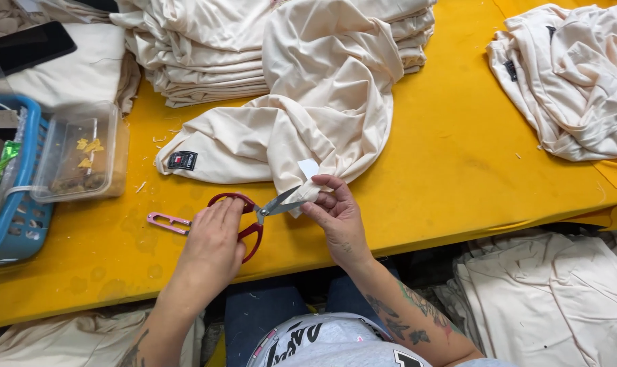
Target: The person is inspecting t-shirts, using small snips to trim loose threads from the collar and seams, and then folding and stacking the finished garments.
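Observation:
My left hand (213, 241) grips red-handled scissors (254, 212), their blades open against a fold of a cream garment (308, 115) spread on the yellow table (458, 170). My right hand (337, 214) pinches that fold of cloth just right of the blades, below a small white tag (308, 167). A dark woven label (183, 160) shows on the garment's left end. A pink thread snipper (167, 221) lies on the table beside my left hand.
A stack of folded cream garments (206, 47) sits at the back, another heap (573, 75) at the right. A clear plastic box (77, 153) with scraps and a blue basket (13, 204) stand at left. More cloth (559, 299) lies below the table edge.

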